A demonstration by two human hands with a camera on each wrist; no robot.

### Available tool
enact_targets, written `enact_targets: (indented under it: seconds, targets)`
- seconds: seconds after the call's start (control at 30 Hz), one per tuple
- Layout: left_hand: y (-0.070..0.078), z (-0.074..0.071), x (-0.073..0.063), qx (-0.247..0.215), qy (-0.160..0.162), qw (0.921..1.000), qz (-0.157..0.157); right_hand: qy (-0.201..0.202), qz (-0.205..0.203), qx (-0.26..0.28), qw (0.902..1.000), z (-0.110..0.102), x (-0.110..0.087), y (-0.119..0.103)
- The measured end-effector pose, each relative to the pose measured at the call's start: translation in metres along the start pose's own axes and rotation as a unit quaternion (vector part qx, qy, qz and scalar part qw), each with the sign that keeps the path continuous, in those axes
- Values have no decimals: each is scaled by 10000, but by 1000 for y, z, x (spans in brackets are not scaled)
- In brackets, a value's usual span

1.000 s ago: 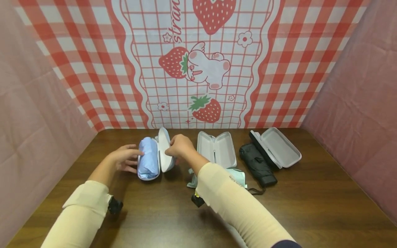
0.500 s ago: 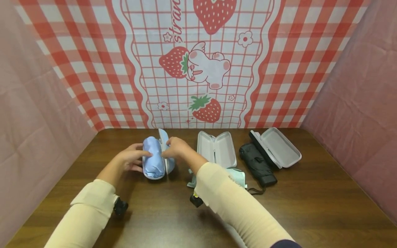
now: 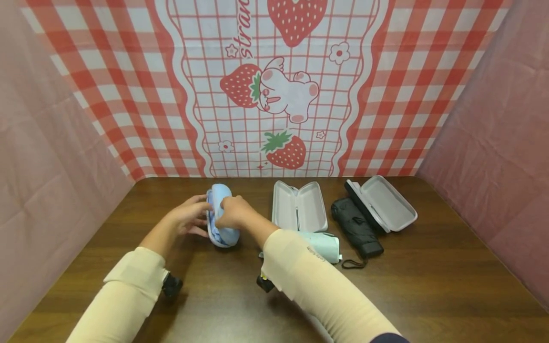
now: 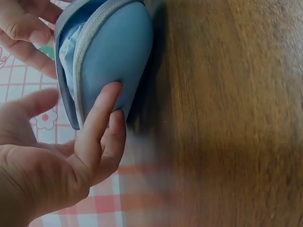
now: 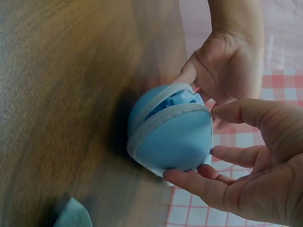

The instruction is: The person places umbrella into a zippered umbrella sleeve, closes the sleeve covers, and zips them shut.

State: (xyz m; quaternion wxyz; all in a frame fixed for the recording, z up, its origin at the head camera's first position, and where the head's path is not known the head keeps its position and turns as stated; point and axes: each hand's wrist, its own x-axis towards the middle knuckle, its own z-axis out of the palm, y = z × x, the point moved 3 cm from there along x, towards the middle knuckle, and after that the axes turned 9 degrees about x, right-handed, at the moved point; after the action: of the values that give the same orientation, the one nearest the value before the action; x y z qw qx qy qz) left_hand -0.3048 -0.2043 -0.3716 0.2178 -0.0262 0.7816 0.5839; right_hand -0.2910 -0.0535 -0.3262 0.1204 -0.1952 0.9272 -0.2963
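Note:
A light-blue hard zip case point(image 3: 221, 190) stands on the left half of the table, its lid tipped most of the way over. Crumpled blue fabric point(image 5: 182, 98) of a rolled bundle shows through the gap between the zip edges. My left hand point(image 3: 190, 216) holds the case from its left side, fingertips on the lower shell and thumb near the gap. With my right hand point(image 3: 237, 213) I grip the lid, thumb and fingers spread around its curved outside. In the left wrist view the case's shell point(image 4: 116, 52) lies against the left fingers.
Right of my hands, a pale case point(image 3: 300, 209) lies spread apart, with a mint rolled bundle point(image 3: 323, 246) before it, partly behind my right sleeve. Farther right are a black folded umbrella point(image 3: 353, 228) with a cord loop and a spread black-and-grey case point(image 3: 389, 205). A checked cloth hangs behind.
The lid has swung from upright over to the left, covering most of the blue bundle. The case has shifted slightly right, and my left hand has moved along with it.

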Motion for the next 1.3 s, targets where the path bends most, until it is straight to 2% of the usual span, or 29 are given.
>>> enact_targets:
  seconds: [0.17,0.33,0.47,0.67,0.7,0.87,0.97,1.1,1.3]
  targets:
    - [1,1,1,189,-84,9998,-34,-53,-377,-199,9991,-2,0,-5]
    - [0,-1,3,439,-90,9990,-71,-295,-94,607,9977,-5,1,-3]
    - [-2,-1,3,509,-97,9986,-72,-302,121,1085,9936,-6,1,3]
    - [-3,-2,3,549,-130,9984,-79,-358,89,1467,9885,-10,3,12]
    - [-4,-3,3,551,-150,9983,-81,-350,31,1376,9899,-12,3,12]
    - [-4,-5,-2,749,-425,9962,-121,-61,-427,268,9987,-21,6,13]
    - [-3,-4,-4,973,-709,9926,-134,7,-698,-134,9975,-24,7,11]
    - [0,-3,-7,1334,-956,9864,-88,-170,-913,-547,9942,-23,8,10]
    - [4,1,-10,1537,-1018,9828,-78,-399,-950,-913,9905,-17,7,11]
